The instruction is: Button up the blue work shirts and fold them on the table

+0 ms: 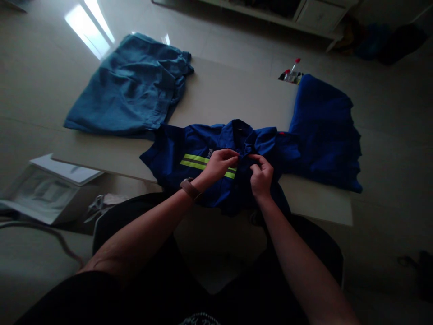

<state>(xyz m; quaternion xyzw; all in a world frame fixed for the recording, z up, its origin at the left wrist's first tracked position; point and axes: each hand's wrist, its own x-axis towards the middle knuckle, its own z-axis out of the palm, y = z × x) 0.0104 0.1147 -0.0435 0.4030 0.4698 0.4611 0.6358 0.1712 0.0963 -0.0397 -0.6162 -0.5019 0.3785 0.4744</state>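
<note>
A dark blue work shirt [199, 135] with a yellow-green reflective stripe lies across the near side of the white table, its collar pointing away from me. My left hand [221, 163], with a watch at the wrist, pinches the shirt's front edge just below the collar. Close beside it, my right hand [262, 174] grips the other side of the front opening with thumb and curled fingers. The fingertips of both hands almost meet at the cloth. Whether a button sits between them is too dark to make out.
Light blue folded garments [128, 85] lie at the table's left end. Darker blue cloth [324, 131] covers the right end, near small red-capped bottles [294, 70]. A white box [43, 189] stands low at the left. Behind is a white cabinet [318, 16].
</note>
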